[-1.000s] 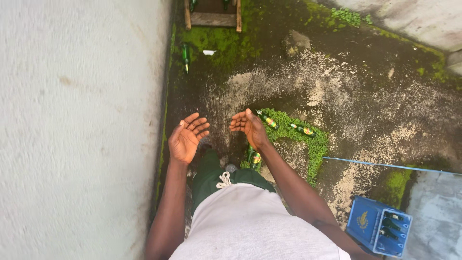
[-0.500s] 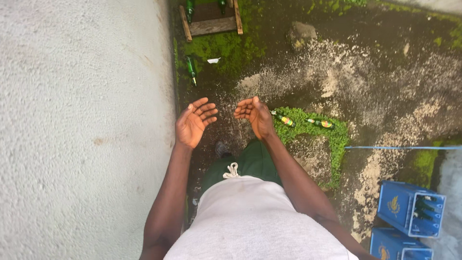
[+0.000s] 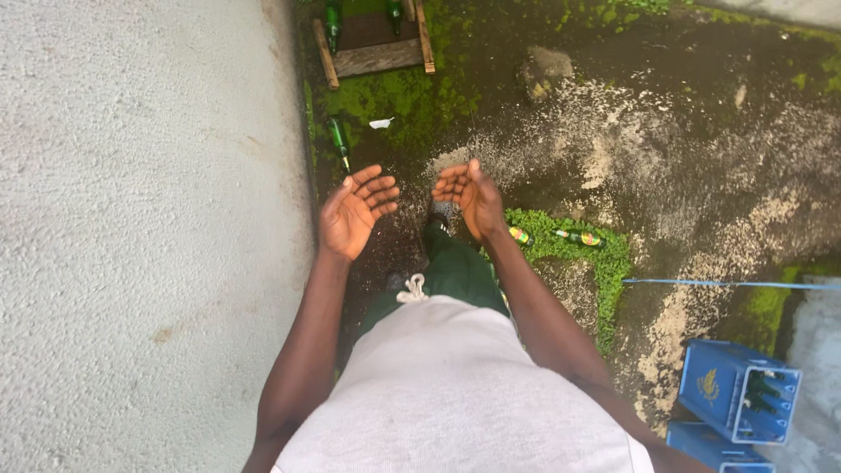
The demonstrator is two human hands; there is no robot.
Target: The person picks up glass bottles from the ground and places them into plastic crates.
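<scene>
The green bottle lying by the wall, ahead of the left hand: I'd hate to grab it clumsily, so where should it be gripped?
Grip the green bottle around its wide body, coming from above or its open right side. It lies flat, its narrow neck towards the left hand, the wall close on its left.

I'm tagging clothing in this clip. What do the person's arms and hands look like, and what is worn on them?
Both arms are bare along all that shows, with no sleeve over them. The left hand and right hand wear no gloves, rings, watch or bands. A light grey top covers the torso.
</scene>
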